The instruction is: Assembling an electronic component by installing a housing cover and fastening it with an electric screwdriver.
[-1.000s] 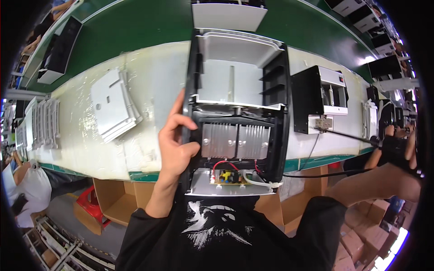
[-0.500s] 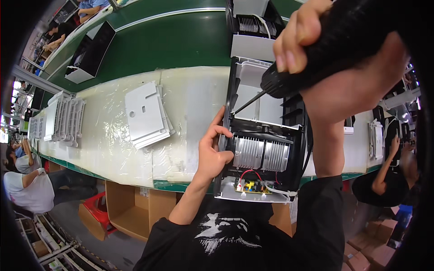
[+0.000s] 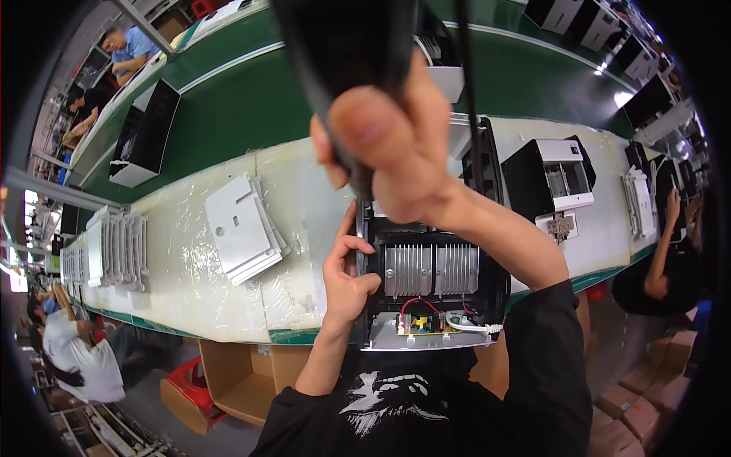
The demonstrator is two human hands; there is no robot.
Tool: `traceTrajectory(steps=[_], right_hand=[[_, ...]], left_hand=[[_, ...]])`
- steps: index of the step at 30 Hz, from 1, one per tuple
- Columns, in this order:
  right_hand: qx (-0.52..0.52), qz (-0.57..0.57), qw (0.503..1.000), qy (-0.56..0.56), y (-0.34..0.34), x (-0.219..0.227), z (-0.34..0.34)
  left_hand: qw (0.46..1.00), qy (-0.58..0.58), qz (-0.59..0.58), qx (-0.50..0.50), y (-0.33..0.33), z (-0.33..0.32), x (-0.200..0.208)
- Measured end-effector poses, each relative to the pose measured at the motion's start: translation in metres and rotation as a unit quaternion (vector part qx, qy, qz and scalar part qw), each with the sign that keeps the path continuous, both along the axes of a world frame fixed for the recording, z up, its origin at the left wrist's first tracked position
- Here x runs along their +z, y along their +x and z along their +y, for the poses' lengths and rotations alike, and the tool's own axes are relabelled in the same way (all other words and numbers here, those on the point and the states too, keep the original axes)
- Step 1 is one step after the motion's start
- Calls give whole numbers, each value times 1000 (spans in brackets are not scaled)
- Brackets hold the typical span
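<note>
In front of me lies an opened appliance housing (image 3: 493,278), black with white panels. Inside it sit two finned metal heat sinks (image 3: 407,270) and, at the near end, a small circuit board (image 3: 420,324) with red wires and a white cable (image 3: 472,328). My left hand (image 3: 349,283) grips the housing's left side wall, thumb bent over the edge. My right hand (image 3: 407,152) is wrapped round a black electric screwdriver (image 3: 346,46), raised over the far part of the housing. The screwdriver's tip is hidden behind the hand.
Flat white panels (image 3: 242,228) lie stacked to the left, ribbed white parts (image 3: 118,247) farther left. A black-and-white unit (image 3: 560,175) stands right. Across the green surface (image 3: 228,99) is another black unit (image 3: 145,133). A black cord (image 3: 467,84) hangs by the screwdriver. Co-workers sit either side.
My right hand and the screwdriver have moved left in view, now covering the housing's far-left corner. My left hand stays on the side wall. The view has shifted, showing more on the right.
</note>
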State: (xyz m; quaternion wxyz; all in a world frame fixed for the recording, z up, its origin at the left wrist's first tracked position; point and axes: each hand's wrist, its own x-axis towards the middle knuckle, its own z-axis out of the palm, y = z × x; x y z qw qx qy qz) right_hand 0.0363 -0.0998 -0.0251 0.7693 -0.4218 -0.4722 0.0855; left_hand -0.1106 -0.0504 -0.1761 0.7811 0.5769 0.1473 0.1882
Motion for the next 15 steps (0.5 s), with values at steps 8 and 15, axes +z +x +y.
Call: traceTrajectory(steps=[8, 15], right_hand=[[-6, -106, 994, 36, 12, -39, 4], [-43, -74, 994, 72, 7, -47, 12]], left_hand=[[995, 32, 87, 39, -5, -4, 9], [986, 31, 155, 62, -2, -9, 21]])
